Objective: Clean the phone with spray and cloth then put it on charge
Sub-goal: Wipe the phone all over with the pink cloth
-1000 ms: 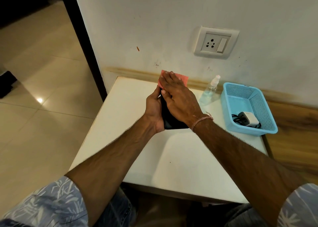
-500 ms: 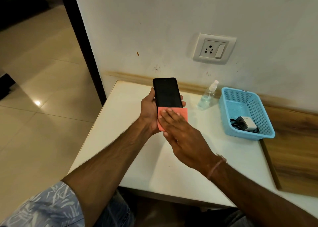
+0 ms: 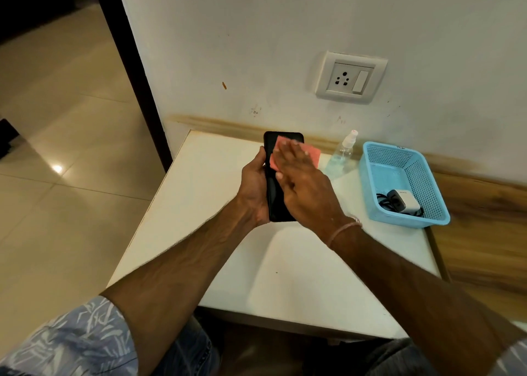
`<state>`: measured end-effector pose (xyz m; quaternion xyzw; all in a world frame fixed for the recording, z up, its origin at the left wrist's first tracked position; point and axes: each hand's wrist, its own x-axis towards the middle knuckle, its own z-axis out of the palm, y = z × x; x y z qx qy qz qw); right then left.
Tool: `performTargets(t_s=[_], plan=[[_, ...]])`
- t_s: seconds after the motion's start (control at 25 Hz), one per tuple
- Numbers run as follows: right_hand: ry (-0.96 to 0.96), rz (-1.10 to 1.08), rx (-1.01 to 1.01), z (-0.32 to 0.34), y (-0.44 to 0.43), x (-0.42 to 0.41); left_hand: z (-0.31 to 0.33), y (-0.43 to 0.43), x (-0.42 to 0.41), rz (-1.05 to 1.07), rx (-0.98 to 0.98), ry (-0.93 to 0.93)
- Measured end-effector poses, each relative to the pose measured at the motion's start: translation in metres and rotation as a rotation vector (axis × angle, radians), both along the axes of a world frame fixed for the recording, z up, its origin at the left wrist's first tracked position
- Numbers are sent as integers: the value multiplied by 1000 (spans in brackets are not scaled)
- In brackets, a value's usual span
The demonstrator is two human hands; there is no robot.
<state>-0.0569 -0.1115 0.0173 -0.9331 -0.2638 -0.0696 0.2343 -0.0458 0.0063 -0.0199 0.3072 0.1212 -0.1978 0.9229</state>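
Observation:
My left hand (image 3: 254, 189) grips a black phone (image 3: 276, 201) by its left edge, screen up, above the white table (image 3: 299, 276). My right hand (image 3: 305, 186) lies flat on the screen with straight fingers and presses a pink cloth (image 3: 309, 154) against the phone's upper half. The cloth sticks out past the phone's right edge. A clear spray bottle (image 3: 342, 154) with a white nozzle stands on the table just right of the phone. A white charger with a dark cable (image 3: 403, 204) lies in a blue basket (image 3: 379, 162).
A white wall socket with a switch (image 3: 351, 77) is on the wall above the bottle. The blue basket sits at the table's right back corner. A wooden surface (image 3: 484, 233) adjoins the table's right side, and tiled floor (image 3: 71, 147) lies to the left.
My right hand slid the pink cloth from the phone's lower end up to its upper half. A second ago the cloth was also at the top, so the hand wipes back and forth.

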Motion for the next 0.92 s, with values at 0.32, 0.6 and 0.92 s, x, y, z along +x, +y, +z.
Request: performTargets(t_s=[0.32, 0.6, 0.92], plan=[[-152, 327, -227, -4, -61, -24, 3, 4, 4, -3, -41, -3], [-141, 239, -51, -15, -19, -39, 0, 6, 2, 3, 19, 20], [-223, 12, 63, 13, -26, -7, 1, 2, 0, -25, 59, 30]])
